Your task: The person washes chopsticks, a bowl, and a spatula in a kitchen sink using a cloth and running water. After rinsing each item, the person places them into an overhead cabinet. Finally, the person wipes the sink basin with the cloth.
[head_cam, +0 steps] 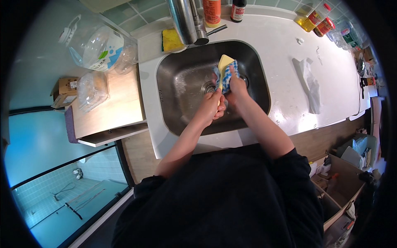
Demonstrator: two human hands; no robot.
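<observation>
Over the stainless steel sink (186, 105), my left hand (211, 108) grips the handle of a pale yellow spatula (225, 62), whose blade points away from me. My right hand (237, 86) presses a blue-and-white checked cloth (229, 76) against the spatula, just below the blade. Part of the cloth shows on the other side of the handle too. Beneath my hands lies a metal drain strainer (208, 88), partly hidden.
A metal faucet (186, 21) overhangs the sink's far edge, beside a yellow sponge (172, 41). Bottles stand behind it, including an orange one (212, 12) and a dark one (238, 11). A crumpled white bag (311, 85) lies on the right counter. Left stands a large plastic jug (96, 49).
</observation>
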